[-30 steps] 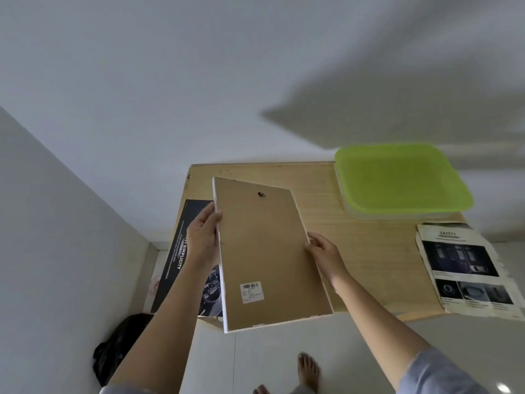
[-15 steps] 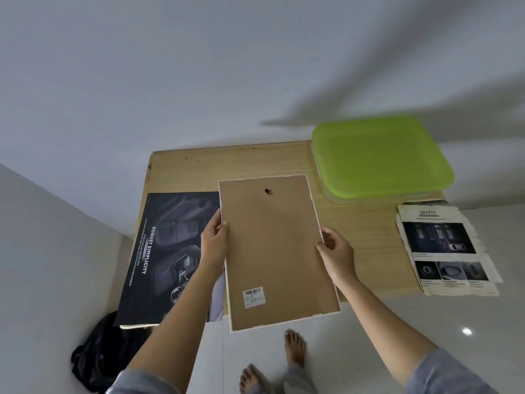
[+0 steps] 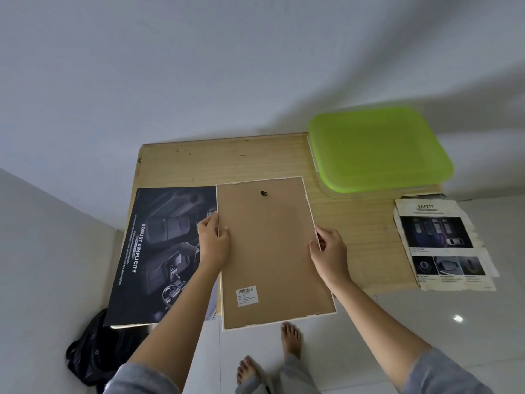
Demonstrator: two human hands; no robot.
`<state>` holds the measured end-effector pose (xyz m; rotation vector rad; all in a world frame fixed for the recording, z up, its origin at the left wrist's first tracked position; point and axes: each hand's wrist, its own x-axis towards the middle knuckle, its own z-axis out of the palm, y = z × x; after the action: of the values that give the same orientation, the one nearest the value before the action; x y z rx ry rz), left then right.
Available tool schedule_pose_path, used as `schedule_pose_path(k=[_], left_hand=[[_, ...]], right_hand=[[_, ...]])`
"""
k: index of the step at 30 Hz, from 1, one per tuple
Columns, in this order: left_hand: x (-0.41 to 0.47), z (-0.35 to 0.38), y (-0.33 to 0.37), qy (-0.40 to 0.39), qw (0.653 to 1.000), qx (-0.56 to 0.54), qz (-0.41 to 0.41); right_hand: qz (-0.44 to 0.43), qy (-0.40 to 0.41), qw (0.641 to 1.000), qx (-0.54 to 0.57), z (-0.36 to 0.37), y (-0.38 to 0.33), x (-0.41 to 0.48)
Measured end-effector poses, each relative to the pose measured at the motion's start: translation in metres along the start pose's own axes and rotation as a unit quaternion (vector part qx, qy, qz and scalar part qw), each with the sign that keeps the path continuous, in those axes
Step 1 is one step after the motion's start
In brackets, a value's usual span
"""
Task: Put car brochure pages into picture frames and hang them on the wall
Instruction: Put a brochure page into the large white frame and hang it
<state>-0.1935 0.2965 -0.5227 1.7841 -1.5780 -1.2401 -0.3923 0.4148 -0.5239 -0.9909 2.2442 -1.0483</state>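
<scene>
Judged a home room. Noted: bare feet (image 3: 290,341) on glossy floor tiles (image 3: 440,322) below the right grip (image 3: 329,253); small wooden bench (image 3: 227,160) beyond it, against plain white walls (image 3: 199,66).

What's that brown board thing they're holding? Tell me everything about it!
It is a picture frame seen from the back: brown board backing inside a thin white rim. A small dark hanger sits near the far end, a white barcode sticker near the near left corner. It lies almost flat over the wooden table, its near end sticking out past the edge. The left hand grips its left edge, the right hand its right edge.
</scene>
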Motion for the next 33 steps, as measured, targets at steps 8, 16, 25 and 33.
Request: schedule_pose_path(k=[8,16,25,33], left_hand=[[0.004,-0.001,0.005,0.005,0.999,0.033,-0.014],[0.03,-0.003,0.018,0.041,0.995,0.075,0.051],[0.099,-0.01,0.039,-0.028,0.973,0.169,0.154],[0.128,-0.009,0.057,-0.145,0.958,0.179,0.172]], right_hand=[[-0.065,-0.003,0.997,-0.042,-0.001,0.0,0.011],[-0.158,-0.071,0.984,-0.046,0.023,-0.03,0.056],[-0.214,-0.097,0.971,-0.035,0.066,-0.05,0.099],[-0.235,-0.068,0.97,0.008,0.072,-0.05,0.112]])
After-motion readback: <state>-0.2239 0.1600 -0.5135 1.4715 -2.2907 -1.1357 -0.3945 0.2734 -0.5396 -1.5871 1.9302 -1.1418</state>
